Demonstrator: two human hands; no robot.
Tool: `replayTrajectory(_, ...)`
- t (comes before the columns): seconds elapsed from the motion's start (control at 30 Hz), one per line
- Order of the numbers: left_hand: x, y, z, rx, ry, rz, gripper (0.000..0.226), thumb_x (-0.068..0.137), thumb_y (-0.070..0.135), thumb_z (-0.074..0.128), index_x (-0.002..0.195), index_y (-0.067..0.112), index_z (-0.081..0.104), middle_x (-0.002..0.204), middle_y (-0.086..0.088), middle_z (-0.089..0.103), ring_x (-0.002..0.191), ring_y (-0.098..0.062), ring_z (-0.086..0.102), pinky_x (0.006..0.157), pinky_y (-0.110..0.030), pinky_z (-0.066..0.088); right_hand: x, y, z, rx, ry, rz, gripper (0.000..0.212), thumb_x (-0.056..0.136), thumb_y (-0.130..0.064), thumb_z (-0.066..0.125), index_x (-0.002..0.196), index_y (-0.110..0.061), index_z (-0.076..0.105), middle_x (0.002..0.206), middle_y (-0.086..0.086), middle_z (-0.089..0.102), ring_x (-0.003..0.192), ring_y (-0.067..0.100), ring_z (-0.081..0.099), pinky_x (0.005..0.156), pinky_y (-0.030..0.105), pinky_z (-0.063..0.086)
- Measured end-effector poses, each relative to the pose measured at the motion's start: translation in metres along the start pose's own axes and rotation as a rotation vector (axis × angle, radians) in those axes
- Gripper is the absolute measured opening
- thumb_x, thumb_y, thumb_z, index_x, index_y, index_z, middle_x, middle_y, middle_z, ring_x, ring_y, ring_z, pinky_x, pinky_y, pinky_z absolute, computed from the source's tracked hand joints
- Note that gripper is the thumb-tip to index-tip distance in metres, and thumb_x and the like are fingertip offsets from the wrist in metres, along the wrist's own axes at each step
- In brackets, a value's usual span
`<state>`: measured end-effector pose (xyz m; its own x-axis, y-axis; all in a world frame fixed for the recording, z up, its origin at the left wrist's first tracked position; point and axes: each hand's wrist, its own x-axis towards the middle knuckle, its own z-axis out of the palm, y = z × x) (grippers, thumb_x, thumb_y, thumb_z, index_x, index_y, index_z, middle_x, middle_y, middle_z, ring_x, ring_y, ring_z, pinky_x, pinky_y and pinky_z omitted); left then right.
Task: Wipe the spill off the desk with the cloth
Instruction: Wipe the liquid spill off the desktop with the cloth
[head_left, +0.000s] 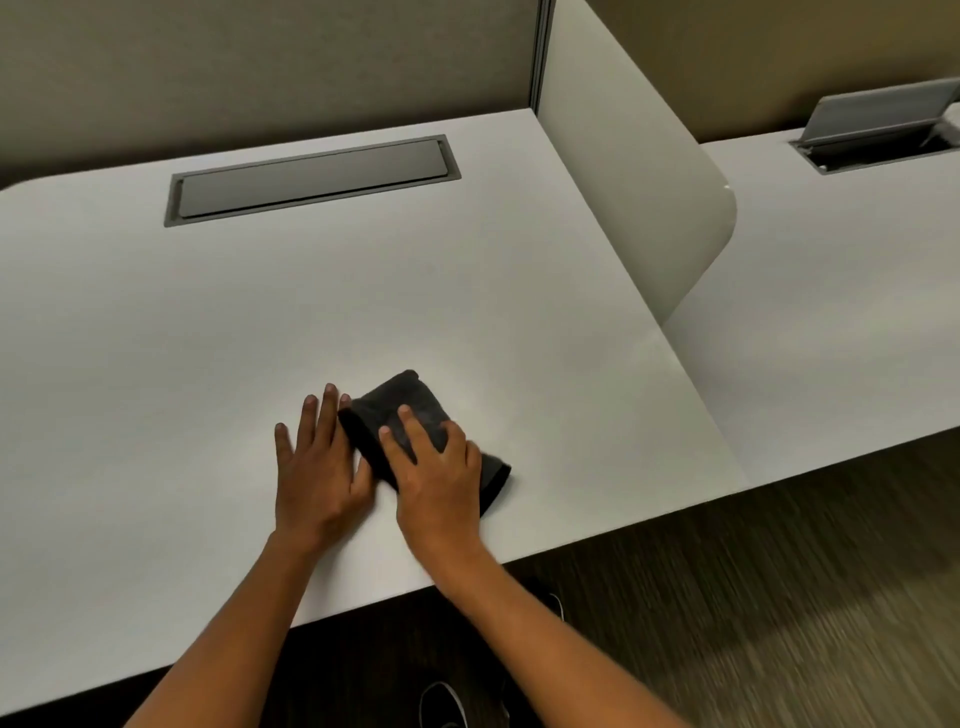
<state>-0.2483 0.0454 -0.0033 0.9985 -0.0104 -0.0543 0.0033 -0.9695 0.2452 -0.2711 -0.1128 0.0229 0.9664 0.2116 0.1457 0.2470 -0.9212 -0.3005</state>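
Two hands work near the front edge of the white bench (156, 322). At about 5 o'clock from the frame's centre, the right hand (439, 470) lies palm-down on a dark folded cloth (400, 415), fingers (402, 439) spread and flattened over its top rather than pinching it. Just beside it, toward 9 o'clock from the cloth, the left hand (317, 462) rests flat and open on the bare bench, holding nothing, its fingertips touching or nearly touching the cloth's left edge.

No spill is visible on the surface; a faint sheen just beyond the cloth may be dampness, but that cannot be told.

As a judgement, the cloth looks soft, thick and light, a towel folded into a pad. It should yield under the palm and may unfold or bunch if pushed by one corner. Broad, flat pressure over the pad's middle suits it best.

Farther off, toward 11 o'clock, a closed grey cable hatch (311, 179) sits flush in the bench. At 2 o'clock a white divider panel (623, 171) stands upright.
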Motion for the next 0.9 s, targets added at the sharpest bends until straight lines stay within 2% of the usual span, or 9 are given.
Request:
replayTrajectory(0.1,-0.001,-0.001,0.000,0.015,0.003,0.007,0.079,0.091,0.054,0.014,0.161,0.017,0.008,0.169,-0.002,-0.003,0.156,-0.022,-0.007,0.124,-0.055,-0.001,-0.028,-0.002,-0.003,0.015,-0.027,0.058,0.078,0.069,-0.013,0.082,0.139,-0.028,0.051,0.151,0.000,0.044,0.122,0.038,0.051,0.091,0.049,0.051)
replayTrajectory(0.2,0.000,-0.002,0.001,0.025,-0.002,0.002,0.079,0.093,0.058,0.012,0.161,0.017,0.006,0.168,-0.001,-0.006,0.155,-0.021,-0.008,0.124,-0.055,-0.002,-0.040,0.019,-0.009,-0.059,-0.002,0.032,0.077,0.066,-0.009,0.081,0.136,-0.030,0.055,0.149,-0.001,0.047,0.117,0.038,0.055,0.087,0.047,0.051)
replayTrajectory(0.3,0.000,0.000,0.002,0.025,-0.003,-0.019,0.078,0.094,0.058,0.013,0.161,0.017,0.009,0.169,0.000,-0.004,0.156,-0.020,-0.007,0.123,-0.054,-0.002,-0.035,0.067,-0.019,-0.142,0.057,0.062,0.075,0.066,-0.003,0.072,0.135,-0.030,0.056,0.148,0.000,0.048,0.110,0.041,0.056,0.082,0.047,0.049)
replayTrajectory(0.4,-0.002,0.000,0.002,0.031,-0.002,-0.019,0.077,0.095,0.057,0.013,0.160,0.017,0.010,0.169,-0.001,-0.003,0.156,-0.021,-0.005,0.123,-0.054,-0.002,-0.010,0.123,-0.036,-0.218,0.096,0.184,0.076,0.065,-0.002,0.073,0.135,-0.026,0.057,0.147,0.004,0.048,0.107,0.043,0.053,0.079,0.049,0.048)
replayTrajectory(0.5,-0.001,0.000,0.002,0.029,-0.002,-0.016,0.078,0.095,0.057,0.013,0.160,0.016,0.011,0.169,-0.002,-0.001,0.156,-0.023,-0.004,0.123,-0.055,-0.001,0.018,0.160,-0.048,-0.235,0.059,0.318,0.075,0.073,-0.002,0.072,0.140,-0.026,0.051,0.152,0.006,0.041,0.112,0.043,0.049,0.083,0.051,0.045)
replayTrajectory(0.57,0.000,-0.001,0.002,0.031,0.001,-0.015,0.078,0.095,0.057,0.013,0.160,0.015,0.012,0.169,-0.002,0.000,0.156,-0.023,-0.003,0.123,-0.056,0.000,0.038,0.175,-0.050,-0.227,0.022,0.386,0.073,0.082,-0.006,0.065,0.146,-0.030,0.041,0.159,0.003,0.030,0.122,0.041,0.042,0.093,0.051,0.040)
replayTrajectory(0.63,0.000,-0.001,0.001,0.035,-0.001,-0.012,0.078,0.095,0.057,0.013,0.160,0.014,0.013,0.169,-0.003,0.001,0.156,-0.025,-0.001,0.122,-0.057,0.001,0.054,0.181,-0.050,-0.207,0.019,0.443,0.070,0.087,-0.009,0.059,0.148,-0.034,0.036,0.161,0.000,0.022,0.127,0.038,0.036,0.099,0.049,0.035)
replayTrajectory(0.77,0.001,0.000,0.002,0.049,0.002,-0.005,0.077,0.095,0.056,0.015,0.160,0.013,0.016,0.169,-0.005,0.004,0.156,-0.027,0.002,0.122,-0.059,0.004,0.069,0.175,-0.047,-0.161,0.030,0.523,0.069,0.090,-0.009,0.056,0.149,-0.038,0.034,0.161,-0.003,0.021,0.129,0.035,0.034,0.103,0.047,0.031)
replayTrajectory(0.9,0.002,0.000,0.003,0.050,0.009,0.002,0.076,0.096,0.054,0.017,0.159,0.012,0.019,0.169,-0.007,0.008,0.156,-0.028,0.005,0.121,-0.061,0.006,0.058,0.137,-0.043,-0.142,0.025,0.394,0.072,0.083,-0.004,0.059,0.146,-0.036,0.041,0.160,-0.002,0.027,0.126,0.039,0.037,0.099,0.049,0.034)
